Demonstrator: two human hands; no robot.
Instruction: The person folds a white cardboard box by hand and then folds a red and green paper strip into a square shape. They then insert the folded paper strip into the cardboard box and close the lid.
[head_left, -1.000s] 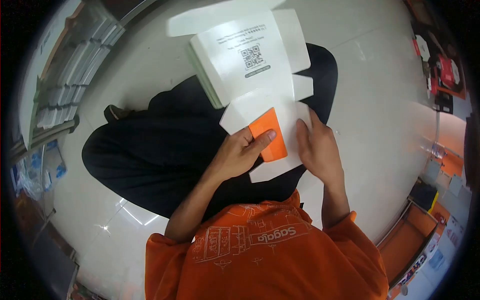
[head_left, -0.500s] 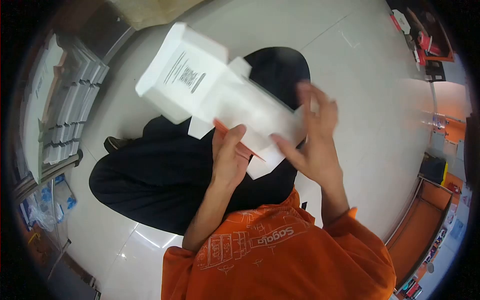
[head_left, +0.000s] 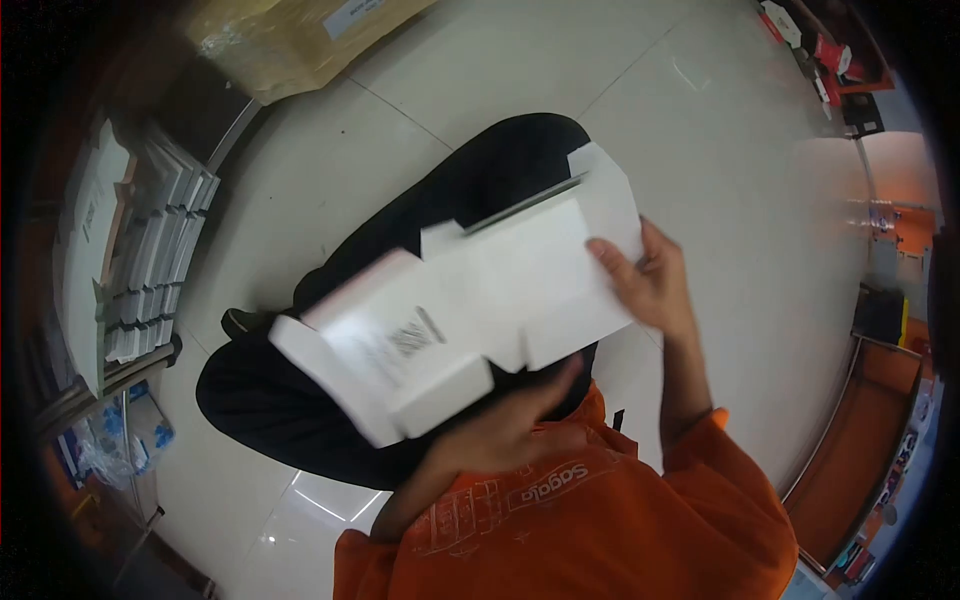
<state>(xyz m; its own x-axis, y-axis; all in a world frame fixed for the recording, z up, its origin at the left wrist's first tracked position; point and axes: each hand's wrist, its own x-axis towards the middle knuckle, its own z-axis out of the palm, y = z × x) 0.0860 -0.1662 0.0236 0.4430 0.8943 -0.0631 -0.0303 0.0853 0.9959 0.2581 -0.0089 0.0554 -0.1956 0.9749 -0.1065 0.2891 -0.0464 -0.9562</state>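
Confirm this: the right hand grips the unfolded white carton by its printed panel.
Not by that panel: the head view shows the right hand gripping the unfolded white carton by its plain end, opposite the printed panel.

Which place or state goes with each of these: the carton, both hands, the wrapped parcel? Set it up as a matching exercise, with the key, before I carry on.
1. White carton
2. Left hand
3. Right hand
4. Wrapped parcel

A. Blurred, close to the orange shirt
B. At the top left of the picture
C. Gripping the white carton at one end
D. Opened out above the dark trousers

Pairs: 1-D, 2-A, 3-C, 4-B
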